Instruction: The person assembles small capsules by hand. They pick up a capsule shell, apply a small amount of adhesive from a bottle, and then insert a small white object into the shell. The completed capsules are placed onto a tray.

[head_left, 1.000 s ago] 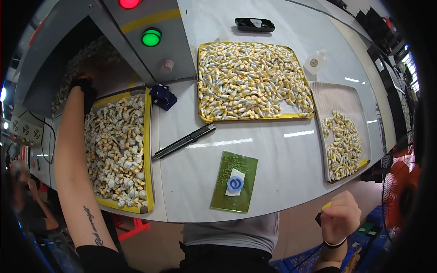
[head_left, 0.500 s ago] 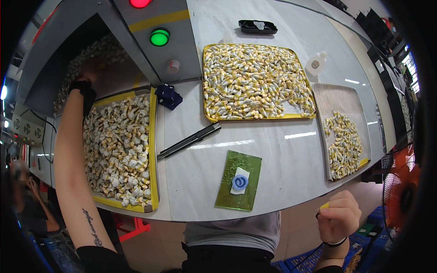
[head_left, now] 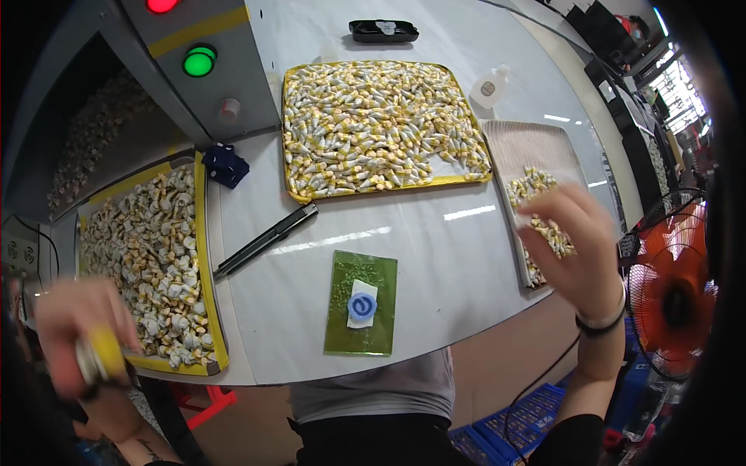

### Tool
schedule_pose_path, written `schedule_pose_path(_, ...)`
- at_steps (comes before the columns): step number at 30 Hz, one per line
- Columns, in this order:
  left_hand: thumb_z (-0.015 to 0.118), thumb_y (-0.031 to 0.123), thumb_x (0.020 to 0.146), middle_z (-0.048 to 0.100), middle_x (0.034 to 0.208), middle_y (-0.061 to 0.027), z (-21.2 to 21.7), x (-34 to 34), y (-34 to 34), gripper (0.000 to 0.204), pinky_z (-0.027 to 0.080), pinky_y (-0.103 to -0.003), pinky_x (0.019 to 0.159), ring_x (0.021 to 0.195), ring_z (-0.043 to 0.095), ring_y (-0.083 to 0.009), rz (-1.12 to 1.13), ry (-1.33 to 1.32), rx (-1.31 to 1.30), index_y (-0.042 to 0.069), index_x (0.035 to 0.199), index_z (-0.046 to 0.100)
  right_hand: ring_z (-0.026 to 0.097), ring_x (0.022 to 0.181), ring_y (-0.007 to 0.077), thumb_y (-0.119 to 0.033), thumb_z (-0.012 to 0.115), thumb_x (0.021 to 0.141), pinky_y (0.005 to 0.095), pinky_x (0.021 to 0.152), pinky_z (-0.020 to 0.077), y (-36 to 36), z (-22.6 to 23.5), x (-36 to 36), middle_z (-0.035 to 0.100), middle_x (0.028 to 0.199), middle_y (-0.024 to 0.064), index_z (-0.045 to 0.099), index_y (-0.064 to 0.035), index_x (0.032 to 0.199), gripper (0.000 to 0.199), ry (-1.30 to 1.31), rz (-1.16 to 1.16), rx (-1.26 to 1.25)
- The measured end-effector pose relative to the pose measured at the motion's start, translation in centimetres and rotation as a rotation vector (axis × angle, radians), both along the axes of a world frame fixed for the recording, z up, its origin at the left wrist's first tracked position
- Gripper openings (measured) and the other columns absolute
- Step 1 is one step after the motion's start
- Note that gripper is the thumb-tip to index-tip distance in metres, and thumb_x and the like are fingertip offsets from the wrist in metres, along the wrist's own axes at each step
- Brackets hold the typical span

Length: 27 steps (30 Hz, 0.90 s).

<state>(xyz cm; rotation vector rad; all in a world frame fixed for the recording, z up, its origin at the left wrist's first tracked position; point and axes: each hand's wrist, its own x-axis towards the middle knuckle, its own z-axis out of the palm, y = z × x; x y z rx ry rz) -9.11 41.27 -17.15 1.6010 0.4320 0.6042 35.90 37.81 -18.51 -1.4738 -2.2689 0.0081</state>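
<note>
My left hand (head_left: 81,322) is at the lower left, beside the left tray (head_left: 220,342) of wrapped white-and-yellow pieces. It is blurred, its fingers curled round a small white-and-yellow piece (head_left: 101,356). My right hand (head_left: 571,245) hangs over the near part of the right tray (head_left: 532,138), hiding some of the slim white-and-yellow pieces (head_left: 532,182) there. Motion smears its fingertips, and I cannot tell whether they hold anything. Between the hands lies a green pad (head_left: 338,330), with a white paper and a blue round item (head_left: 362,306) on it.
A full tray (head_left: 388,189) of slim pieces stands at the centre back. Near it are a black stapler-like tool (head_left: 268,239), a dark blue cloth (head_left: 225,165), a white bottle (head_left: 489,85) and a black case (head_left: 383,31). The grey machine (head_left: 225,66) stands left; an orange fan (head_left: 674,291) is at right.
My left hand has come out of the grey machine's opening, down to the lower left. My right hand has risen from beside the table edge to over the right tray. The view has shifted.
</note>
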Motion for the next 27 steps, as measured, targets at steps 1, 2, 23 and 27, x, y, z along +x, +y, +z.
schedule_pose_path(1, 0.081, 0.023, 0.067, 0.065, 0.076, -0.0150, 1.2, 0.7, -2.3, 0.042, 0.052, -0.035, 0.072, 0.072, 0.063, -0.0216, -0.199, -0.071, -0.157, -0.005, 0.094, 0.065, 0.056, 0.072, 0.0286, -0.002, 0.066, 0.068, 0.0362, 0.064, 0.0437, 2.2, -0.4, 0.0, 0.058, 0.075, 0.0100, 0.061, -0.0026, 0.083, 0.015, 0.007, 0.061, -0.035)
schedule_pose_path(2, 0.079, 0.018, 0.070, 0.065, 0.077, -0.0181, 0.7, 2.9, -4.2, 0.035, 0.054, -0.038, 0.067, 0.070, 0.062, -0.0246, -0.224, -0.140, -0.167, -0.007, 0.087, 0.064, 0.056, 0.076, 0.0298, -0.005, 0.065, 0.070, 0.0372, 0.066, 0.0441, 4.1, -1.1, 0.1, 0.058, 0.077, 0.0107, 0.060, -0.0028, 0.084, 0.015, -0.022, 0.092, -0.079)
schedule_pose_path(23, 0.079, 0.020, 0.070, 0.065, 0.077, -0.0147, -10.5, 14.4, -10.3, 0.032, 0.050, -0.034, 0.066, 0.069, 0.057, -0.0237, -0.012, -0.853, -0.429, -0.004, 0.084, 0.063, 0.056, 0.079, 0.0322, 0.000, 0.053, 0.076, 0.0385, 0.071, 0.0458, 9.6, -6.2, -1.6, 0.057, 0.080, 0.0147, 0.057, -0.0005, 0.084, 0.009, -0.175, 0.178, -0.129)
schedule_pose_path(27, 0.076, 0.012, 0.073, 0.065, 0.083, -0.0177, -11.2, 14.2, -10.0, 0.026, 0.051, -0.035, 0.071, 0.075, 0.058, -0.0252, -0.067, -0.914, -0.445, -0.005, 0.088, 0.063, 0.056, 0.075, 0.0290, 0.004, 0.054, 0.074, 0.0362, 0.068, 0.0462, 7.2, -2.5, -2.3, 0.055, 0.080, 0.0125, 0.062, -0.0007, 0.090, 0.018, -0.037, 0.186, -0.218)
